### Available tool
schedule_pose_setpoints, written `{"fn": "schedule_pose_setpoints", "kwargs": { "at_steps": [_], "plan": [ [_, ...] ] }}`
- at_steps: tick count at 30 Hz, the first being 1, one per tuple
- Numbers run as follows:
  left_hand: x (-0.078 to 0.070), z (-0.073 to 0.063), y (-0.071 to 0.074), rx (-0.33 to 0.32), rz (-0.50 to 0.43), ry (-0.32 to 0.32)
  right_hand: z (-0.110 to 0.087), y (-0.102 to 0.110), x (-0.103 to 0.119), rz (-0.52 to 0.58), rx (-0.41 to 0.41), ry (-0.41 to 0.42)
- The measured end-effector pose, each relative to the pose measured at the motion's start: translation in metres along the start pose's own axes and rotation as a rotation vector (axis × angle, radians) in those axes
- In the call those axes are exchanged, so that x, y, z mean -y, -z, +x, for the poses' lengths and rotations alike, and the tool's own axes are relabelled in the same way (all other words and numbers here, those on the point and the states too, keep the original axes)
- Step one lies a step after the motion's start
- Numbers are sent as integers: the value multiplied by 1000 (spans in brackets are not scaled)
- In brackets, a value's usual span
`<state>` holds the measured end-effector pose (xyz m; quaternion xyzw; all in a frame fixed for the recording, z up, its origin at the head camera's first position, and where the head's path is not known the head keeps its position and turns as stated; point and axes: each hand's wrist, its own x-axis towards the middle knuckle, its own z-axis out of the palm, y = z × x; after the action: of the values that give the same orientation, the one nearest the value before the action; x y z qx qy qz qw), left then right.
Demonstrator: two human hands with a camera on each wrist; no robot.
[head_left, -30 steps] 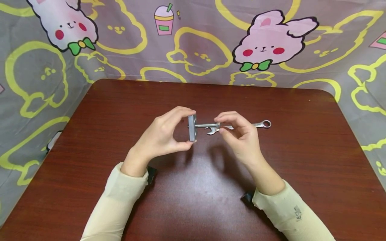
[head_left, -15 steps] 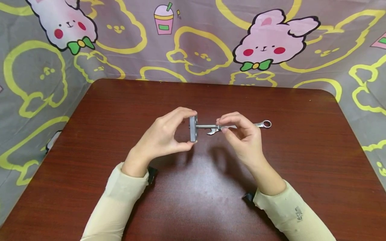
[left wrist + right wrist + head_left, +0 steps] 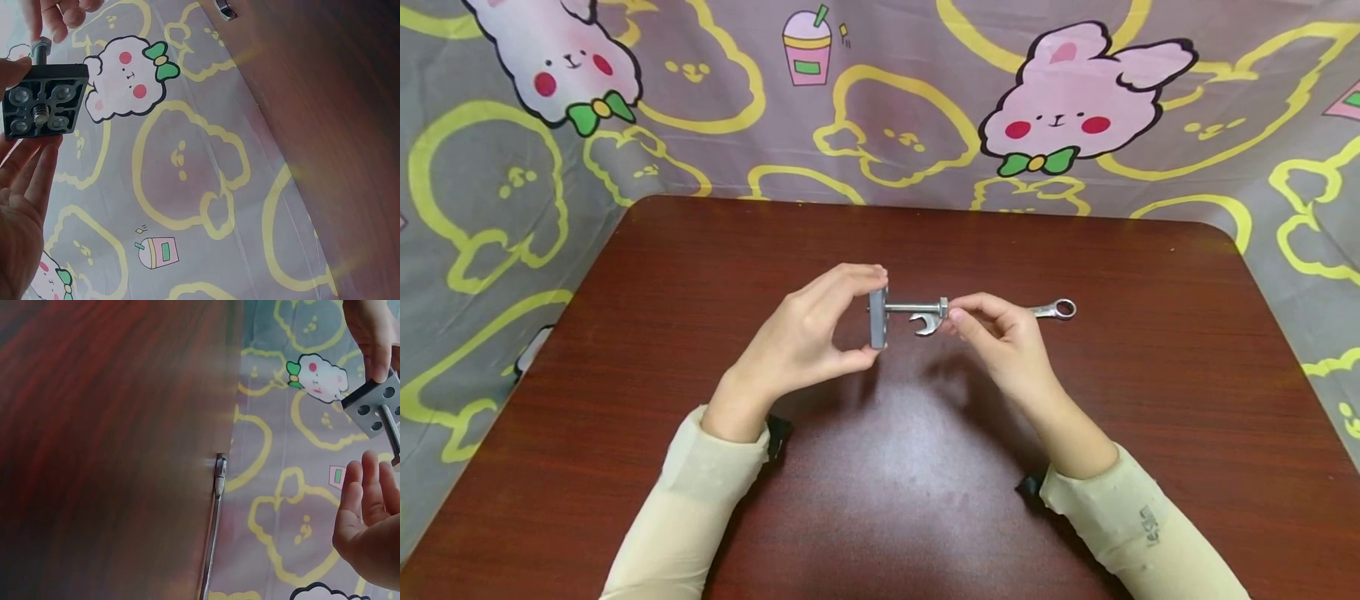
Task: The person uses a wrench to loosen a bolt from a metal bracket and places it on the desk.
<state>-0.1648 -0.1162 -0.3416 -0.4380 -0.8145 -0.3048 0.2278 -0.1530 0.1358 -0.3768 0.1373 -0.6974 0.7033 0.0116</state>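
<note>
In the head view my left hand (image 3: 808, 321) holds a square grey metal plate (image 3: 877, 318) by its edges, fingers above and thumb below. A long hex-head bolt (image 3: 913, 308) runs through the plate's middle and points right. Its threaded tip shows on the ribbed dark side of the plate (image 3: 65, 111) in the left wrist view. My right hand (image 3: 1007, 333) is beside the bolt's head, fingertips right at its end face and the whole hex head uncovered. In the right wrist view, the right hand's fingers (image 3: 370, 487) are extended below the bolt.
A combination wrench (image 3: 1051, 311) lies on the dark red wooden table (image 3: 880, 500) behind the right hand, which hides its middle. Its open end sits below the bolt in the head view. A cartoon-patterned cloth (image 3: 910, 117) hangs around the table's back and sides.
My right fingers have come off their pinch on the bolt's head and shifted slightly right and down, uncovering the head. The left hand and plate have hardly moved.
</note>
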Motion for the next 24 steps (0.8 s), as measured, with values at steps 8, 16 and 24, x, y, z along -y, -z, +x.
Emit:
{"fn": "schedule_pose_setpoints", "kwargs": {
  "at_steps": [8,16,24],
  "plan": [
    [0,-1,-1,2,7,-9,1,0,1,-23,29,-14],
    [0,-3,-1,22,25,3,0,-2,6,26,57,28],
    [-1,-1,-1,17,11,-3,-1,-3,6,35,36,161]
  ]
}}
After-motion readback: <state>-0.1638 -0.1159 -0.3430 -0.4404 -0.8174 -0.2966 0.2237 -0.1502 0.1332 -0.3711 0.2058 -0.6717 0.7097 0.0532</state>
